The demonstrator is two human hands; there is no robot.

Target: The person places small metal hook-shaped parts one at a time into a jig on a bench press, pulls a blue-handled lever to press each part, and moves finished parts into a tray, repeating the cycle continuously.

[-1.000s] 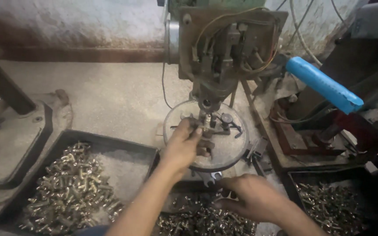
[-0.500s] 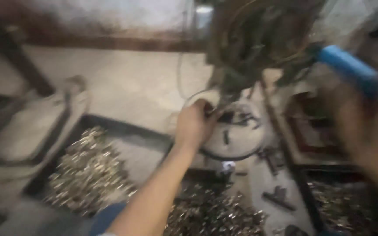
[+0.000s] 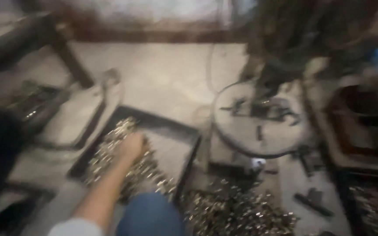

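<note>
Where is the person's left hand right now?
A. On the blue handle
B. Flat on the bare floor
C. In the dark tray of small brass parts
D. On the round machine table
C: the left hand rests on the brass parts heaped in the dark tray.

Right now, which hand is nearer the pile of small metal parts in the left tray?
Left. The left hand rests on the pile of small metal parts inside the dark tray. The right hand is out of view.
</note>
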